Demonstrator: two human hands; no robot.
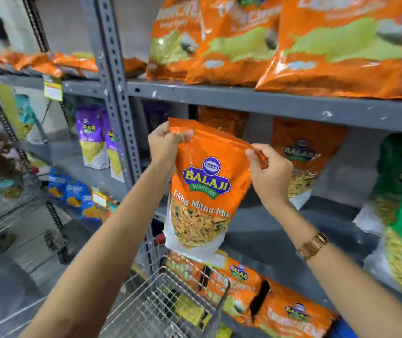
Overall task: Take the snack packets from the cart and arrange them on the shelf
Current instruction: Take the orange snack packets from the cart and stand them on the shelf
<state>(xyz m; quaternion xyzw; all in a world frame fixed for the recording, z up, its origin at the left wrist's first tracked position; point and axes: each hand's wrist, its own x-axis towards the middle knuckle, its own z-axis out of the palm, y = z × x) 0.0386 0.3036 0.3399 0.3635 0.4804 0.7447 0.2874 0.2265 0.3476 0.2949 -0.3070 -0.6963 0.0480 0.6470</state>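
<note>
While the orange packet (202, 189) hung upright in mid-air, both hands pinched its sealed top edge: left hand (164, 142) closed on the corner at 10 o'clock of the packet, right hand (269, 173) closed on the corner at 2 o'clock. Packet sat in front of the middle shelf (280, 107) bay, above the wire cart (170, 301), which was at 6 o'clock. Not yet on the shelf.

Handling, judged: light, soft film pouch, crinkly and glossy so likely slippery; loose contents inside could crush if squeezed mid-body. The flat top seal looked the safest hold, as gripped here; the base was unsupported, so the packet could swing.

Readable text: "BALAJI WAFERS" logo, "Tikha Mitha Mix" below it; clear window showed the yellow mix. A matching orange packet (304, 157) stood at 3 o'clock on the same shelf, Balaji logo legible. Purple packets (92, 137) at 9 o'clock, text too blurred. Larger orange bags (336, 45) at 12 o'clock, writing unreadable. Gold watch (313, 245) on right wrist.
</note>
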